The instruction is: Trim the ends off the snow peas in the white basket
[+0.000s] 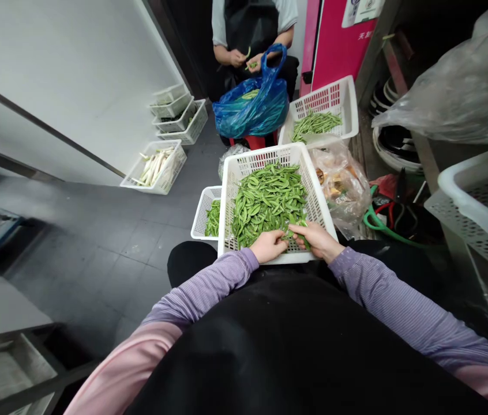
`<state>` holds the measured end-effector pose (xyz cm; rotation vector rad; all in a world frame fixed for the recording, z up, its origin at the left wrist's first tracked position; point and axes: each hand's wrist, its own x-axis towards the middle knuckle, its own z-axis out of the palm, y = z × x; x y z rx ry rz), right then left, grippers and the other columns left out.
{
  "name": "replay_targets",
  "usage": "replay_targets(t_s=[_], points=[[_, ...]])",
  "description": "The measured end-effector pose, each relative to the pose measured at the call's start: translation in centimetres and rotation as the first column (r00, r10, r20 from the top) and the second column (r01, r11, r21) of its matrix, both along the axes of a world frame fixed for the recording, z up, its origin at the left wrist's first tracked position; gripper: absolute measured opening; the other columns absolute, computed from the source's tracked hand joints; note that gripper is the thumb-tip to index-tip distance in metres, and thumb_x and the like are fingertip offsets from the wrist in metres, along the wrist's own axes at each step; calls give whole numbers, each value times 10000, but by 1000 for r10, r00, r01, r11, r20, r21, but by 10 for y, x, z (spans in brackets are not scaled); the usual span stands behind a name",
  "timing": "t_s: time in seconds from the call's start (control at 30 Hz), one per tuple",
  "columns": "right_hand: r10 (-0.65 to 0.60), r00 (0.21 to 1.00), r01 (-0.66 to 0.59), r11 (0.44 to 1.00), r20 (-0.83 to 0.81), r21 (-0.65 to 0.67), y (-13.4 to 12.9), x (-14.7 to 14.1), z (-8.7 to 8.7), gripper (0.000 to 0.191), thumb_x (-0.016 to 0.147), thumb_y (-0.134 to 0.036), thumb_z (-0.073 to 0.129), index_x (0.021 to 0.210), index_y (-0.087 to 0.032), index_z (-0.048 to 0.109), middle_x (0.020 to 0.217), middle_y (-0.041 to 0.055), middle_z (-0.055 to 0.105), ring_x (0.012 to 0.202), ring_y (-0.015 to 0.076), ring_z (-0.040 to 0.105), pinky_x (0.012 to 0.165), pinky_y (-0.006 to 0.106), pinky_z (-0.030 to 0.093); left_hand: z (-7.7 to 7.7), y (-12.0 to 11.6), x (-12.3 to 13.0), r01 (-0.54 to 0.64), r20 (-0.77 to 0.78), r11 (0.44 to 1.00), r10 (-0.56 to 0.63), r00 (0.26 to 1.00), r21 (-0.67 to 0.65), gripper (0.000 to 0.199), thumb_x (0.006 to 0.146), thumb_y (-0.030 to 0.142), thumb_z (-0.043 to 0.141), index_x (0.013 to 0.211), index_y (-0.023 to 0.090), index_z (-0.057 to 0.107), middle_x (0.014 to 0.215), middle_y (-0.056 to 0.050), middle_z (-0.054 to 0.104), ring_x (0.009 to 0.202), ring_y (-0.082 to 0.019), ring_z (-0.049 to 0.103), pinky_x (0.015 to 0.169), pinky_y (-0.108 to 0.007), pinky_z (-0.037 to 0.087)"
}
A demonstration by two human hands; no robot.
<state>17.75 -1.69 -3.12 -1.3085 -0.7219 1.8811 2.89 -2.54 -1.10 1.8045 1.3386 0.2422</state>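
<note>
Hands: your right hand [319,241] closes around a few green pods [301,235], at the near right corner of the large white basket [224,204], center of frame. Your left hand [269,246] meets it there, fingertips drawn together in a pinch; cannot tell whether a pod sits between them.

Technique (judgement): keep the right grip light so you don't bruise the pods, and present 1 tip at a time to the left fingers. A short pinch close to the end should suit better than a long pull. Keep your 2 hands low over the basket so loose bits stay inside.

Containers: the large basket carries a broad heap of flat pods [270,196], thickest at center. Just beside it, left of center, a small white basket [200,214] holds more green pods. Upper right of center, a tilted white basket [348,98] has long green beans [316,123]. Top center, a blue bag [250,118] with greens sits on a red stool [256,143], before a co-worker's hands [252,63]. Upper left of center, a white basket [170,180] holds pale, long pieces [153,166]; contents of the stacked baskets [192,131] behind are unclear.
</note>
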Motion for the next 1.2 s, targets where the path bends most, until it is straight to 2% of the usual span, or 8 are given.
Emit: replay_targets(t_s=[0.1, 0.37, 0.5, 0.63, 0.73, 0.97, 1.1, 1.2], points=[[3, 1000, -3, 1000, -7, 3, -2, -2, -1, 289, 585, -297, 708, 628, -173, 450, 465, -56, 463, 351, 40, 345, 321, 171, 238, 11, -2, 6, 200, -215, 958, -155, 964, 206, 137, 786, 196, 439, 694, 161, 534, 701, -31, 556, 692, -128, 521, 719, -235, 409], [254, 967, -254, 967, -29, -24, -3, 5, 8, 352, 537, -327, 734, 577, -167, 423, 416, -67, 427, 328, 30, 319, 319, 168, 205, 19, -3, 7, 390, -424, 878, -253, 870, 277, 201, 756, 232, 438, 657, 151, 593, 712, -80, 617, 678, -173, 564, 632, -261, 401], [413, 908, -416, 909, -63, -23, -6, 9, 16, 366, 540, -342, 728, 574, -169, 407, 404, -77, 410, 317, 24, 304, 325, 166, 189, 15, 10, -6, 292, -423, 925, -169, 890, 245, 219, 744, 253, 445, 627, 163, 607, 643, -47, 613, 634, -148, 552, 608, -234, 387], [408, 911, -411, 910, -63, -45, -7, 15, 19, 368, 542, -326, 721, 575, -172, 388, 409, -82, 398, 319, 15, 285, 332, 156, 164, -1, 32, -34, -36, -477, 966, 159, 865, 257, 249, 762, 254, 410, 684, 157, 626, 671, -59, 624, 676, -164, 563, 646, -244, 403], [408, 909, -413, 910, -85, -48, -5, 19, 21, 368, 534, -321, 720, 544, -166, 386, 415, -73, 399, 322, 11, 280, 334, 155, 160, -8, 37, -47, -116, -464, 963, 221, 858, 244, 261, 774, 233, 392, 722, 149, 633, 722, -73, 633, 726, -176, 574, 705, -259, 420], [484, 867, -494, 866, -117, -78, -4, 19, 24, 275, 580, -319, 668, 521, -148, 461, 393, -67, 369, 316, 14, 244, 327, 166, 112, 21, 15, -23, 288, -383, 914, -166, 909, 286, 370, 786, 173, 408, 1141, 180, 508, 1021, -85, 557, 933, -177, 533, 868, -274, 399], [525, 847, -530, 847, -84, -54, -5, 22, 22, 283, 593, -359, 647, 516, -156, 465, 389, -69, 356, 323, 24, 232, 337, 179, 107, 28, 13, -19, 450, -409, 870, -343, 846, 201, 240, 786, 206, 438, 996, 157, 544, 941, -98, 533, 878, -195, 535, 830, -300, 414], [580, 799, -592, 806, 160, 31, -5, 22, 18, 260, 604, -393, 635, 568, -168, 509, 370, -75, 353, 327, 48, 254, 349, 193, 152, 28, 15, -20, 496, -426, 849, -387, 818, 181, 143, 788, 223, 446, 845, 147, 553, 872, -102, 543, 811, -194, 543, 778, -302, 422]])
